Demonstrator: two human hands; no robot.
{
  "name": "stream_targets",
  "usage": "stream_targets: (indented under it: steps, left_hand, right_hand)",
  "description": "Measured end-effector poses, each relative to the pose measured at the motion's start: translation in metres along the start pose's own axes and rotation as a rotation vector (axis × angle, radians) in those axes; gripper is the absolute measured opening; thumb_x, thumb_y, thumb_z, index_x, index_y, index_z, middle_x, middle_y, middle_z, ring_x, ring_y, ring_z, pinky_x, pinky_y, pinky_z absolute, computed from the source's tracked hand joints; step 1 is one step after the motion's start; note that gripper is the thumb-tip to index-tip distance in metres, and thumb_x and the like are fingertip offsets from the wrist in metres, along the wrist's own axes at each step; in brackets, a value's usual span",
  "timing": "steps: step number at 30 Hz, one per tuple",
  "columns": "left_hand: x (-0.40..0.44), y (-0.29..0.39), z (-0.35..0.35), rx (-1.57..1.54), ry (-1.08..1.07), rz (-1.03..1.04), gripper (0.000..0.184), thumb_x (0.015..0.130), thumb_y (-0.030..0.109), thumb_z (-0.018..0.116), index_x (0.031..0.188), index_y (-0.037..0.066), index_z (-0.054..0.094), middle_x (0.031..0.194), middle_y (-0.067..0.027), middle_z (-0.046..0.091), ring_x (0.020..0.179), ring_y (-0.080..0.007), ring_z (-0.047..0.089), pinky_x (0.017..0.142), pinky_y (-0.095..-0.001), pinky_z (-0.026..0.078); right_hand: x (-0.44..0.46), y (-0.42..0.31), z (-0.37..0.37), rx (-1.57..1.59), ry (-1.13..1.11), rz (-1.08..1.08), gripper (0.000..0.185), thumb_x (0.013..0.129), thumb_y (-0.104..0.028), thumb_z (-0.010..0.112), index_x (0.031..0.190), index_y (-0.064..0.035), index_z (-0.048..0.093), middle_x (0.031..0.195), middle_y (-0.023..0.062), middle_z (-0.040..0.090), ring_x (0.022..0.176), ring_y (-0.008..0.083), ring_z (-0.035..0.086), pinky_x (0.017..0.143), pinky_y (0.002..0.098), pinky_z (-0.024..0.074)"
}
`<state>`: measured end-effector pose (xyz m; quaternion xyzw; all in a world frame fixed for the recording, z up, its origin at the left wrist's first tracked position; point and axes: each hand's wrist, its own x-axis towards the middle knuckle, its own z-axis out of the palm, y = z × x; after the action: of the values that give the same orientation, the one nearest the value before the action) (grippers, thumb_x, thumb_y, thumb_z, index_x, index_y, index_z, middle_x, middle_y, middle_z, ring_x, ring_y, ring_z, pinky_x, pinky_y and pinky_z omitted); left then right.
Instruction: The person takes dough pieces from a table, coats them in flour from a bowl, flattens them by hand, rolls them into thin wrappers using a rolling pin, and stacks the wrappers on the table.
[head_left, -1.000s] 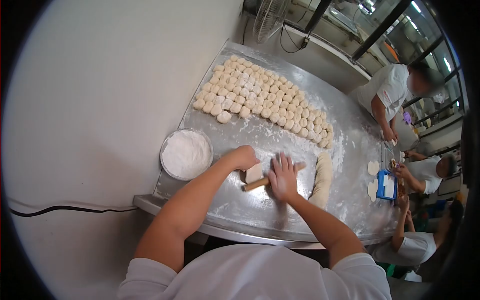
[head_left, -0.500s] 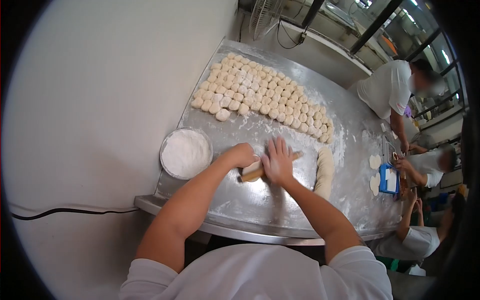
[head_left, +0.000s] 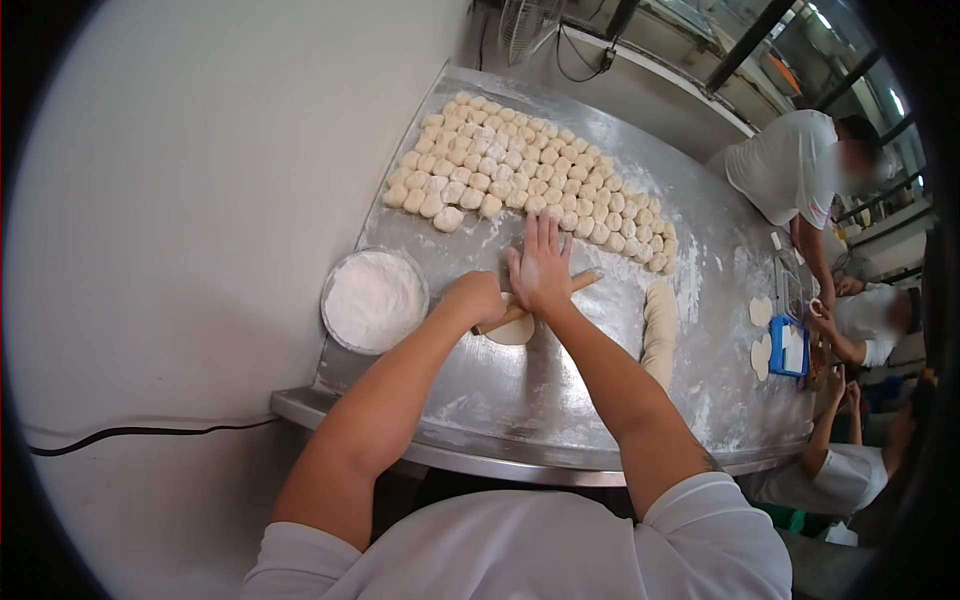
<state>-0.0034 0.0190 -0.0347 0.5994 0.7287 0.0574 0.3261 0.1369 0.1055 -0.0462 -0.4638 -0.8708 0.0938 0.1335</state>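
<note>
A flat round of dough (head_left: 512, 332) lies on the metal table in front of me. Curled at its far left side, my left hand (head_left: 473, 299) is closed on the edge of the dough; its fingertips are mostly hidden. A wooden rolling pin (head_left: 584, 281) lies slantwise across the far part of the round. On top of the pin rests the palm of my right hand (head_left: 541, 268), with the fingers stretched out and pointing away from me. The pin's middle is hidden beneath that hand.
Many dough pieces (head_left: 520, 160) sit in rows at the back. To the left stands a bowl of flour (head_left: 374, 300); on the right lies a thick dough roll (head_left: 659, 335). Co-workers (head_left: 780, 165) work at the right end, near a blue tray (head_left: 788, 346) and flat dough rounds (head_left: 760, 312).
My right hand has pushed the rolling pin away from me, uncovering the near part of the dough round. My left hand stays at the dough's edge. The view has shifted slightly.
</note>
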Motion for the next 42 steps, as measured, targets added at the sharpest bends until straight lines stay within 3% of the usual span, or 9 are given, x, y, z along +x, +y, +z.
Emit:
stream_targets:
  steps: [4,6,10,15,19,25,28,37,42]
  left_hand:
    - [0.016,-0.018,0.008,-0.012,-0.072,0.097,0.041,0.088,0.040,0.079,0.101,0.002,0.082,0.103,-0.0195,0.080,0.095,-0.0398,0.076,0.085,-0.0444,0.060]
    - [0.008,-0.006,-0.014,0.022,-0.235,0.029,0.033,0.084,0.026,0.078,0.102,-0.001,0.081,0.107,-0.0240,0.079,0.101,-0.0397,0.077,0.089,-0.0453,0.061]
    - [0.024,-0.015,-0.008,0.027,-0.440,0.012,0.030,0.081,0.020,0.078,0.101,-0.002,0.081,0.108,-0.0259,0.078,0.102,-0.0398,0.077,0.091,-0.0462,0.061]
    - [0.016,-0.015,-0.002,0.020,-0.129,0.038,0.035,0.084,0.034,0.081,0.099,0.002,0.083,0.105,-0.0213,0.079,0.098,-0.0385,0.076,0.090,-0.0460,0.059]
    - [-0.012,0.003,-0.020,0.060,-0.034,0.180,0.039,0.085,0.035,0.084,0.107,0.003,0.081,0.106,-0.0205,0.079,0.099,-0.0399,0.075,0.092,-0.0459,0.058]
    - [-0.015,0.028,-0.024,-0.487,-0.277,0.118,0.037,0.091,0.026,0.082,0.112,-0.004,0.077,0.093,-0.0161,0.079,0.069,-0.0249,0.075,0.066,-0.0399,0.060]
    - [-0.004,0.012,-0.015,-0.360,-0.362,0.000,0.030,0.091,0.023,0.083,0.099,-0.005,0.079,0.083,-0.0122,0.076,0.056,-0.0176,0.068,0.054,-0.0359,0.057]
    - [0.013,-0.011,-0.001,0.206,-0.190,0.129,0.048,0.097,0.050,0.067,0.097,0.005,0.084,0.102,-0.0215,0.078,0.098,-0.0409,0.074,0.090,-0.0477,0.058]
    - [0.013,-0.011,-0.012,0.175,-0.173,0.095,0.043,0.092,0.043,0.076,0.102,0.002,0.083,0.108,-0.0228,0.078,0.101,-0.0399,0.075,0.090,-0.0470,0.059]
  right_hand:
    - [-0.097,0.033,-0.028,-0.038,-0.147,-0.026,0.066,0.106,-0.037,0.055,0.162,-0.0047,0.042,0.173,0.0262,0.029,0.160,0.0472,0.026,0.128,0.0654,0.0158]
    - [-0.149,0.044,-0.058,-0.061,-0.264,-0.103,0.062,0.108,-0.036,0.052,0.161,-0.0054,0.043,0.171,0.0262,0.031,0.156,0.0520,0.028,0.127,0.0682,0.0140]
    - [-0.113,0.032,-0.047,-0.098,-0.252,-0.058,0.067,0.109,-0.041,0.049,0.165,-0.0060,0.037,0.174,0.0265,0.026,0.159,0.0485,0.024,0.129,0.0673,0.0098]
    - [0.004,-0.013,0.008,-0.045,0.046,0.023,0.073,0.108,-0.044,0.051,0.164,-0.0009,0.034,0.173,0.0272,0.028,0.160,0.0474,0.025,0.130,0.0632,0.0123]
    - [-0.059,0.019,-0.009,0.113,-0.034,0.085,0.066,0.108,-0.040,0.052,0.161,-0.0020,0.041,0.173,0.0272,0.028,0.159,0.0500,0.024,0.129,0.0632,0.0181]
    - [-0.180,0.068,-0.070,-0.051,-0.193,-0.119,0.053,0.107,-0.036,0.055,0.150,-0.0055,0.056,0.166,0.0267,0.037,0.153,0.0539,0.032,0.127,0.0664,0.0177]
    - [-0.174,0.067,-0.070,-0.093,-0.240,-0.130,0.056,0.107,-0.038,0.053,0.152,-0.0049,0.054,0.166,0.0275,0.037,0.153,0.0541,0.032,0.126,0.0676,0.0174]
    - [-0.017,-0.005,-0.011,-0.079,-0.094,0.109,0.079,0.106,-0.048,0.051,0.168,-0.0029,0.030,0.174,0.0272,0.024,0.161,0.0481,0.023,0.130,0.0641,0.0138]
    - [-0.037,0.003,-0.015,0.040,-0.031,0.085,0.072,0.107,-0.044,0.053,0.165,-0.0047,0.036,0.175,0.0240,0.025,0.161,0.0461,0.021,0.130,0.0643,0.0152]
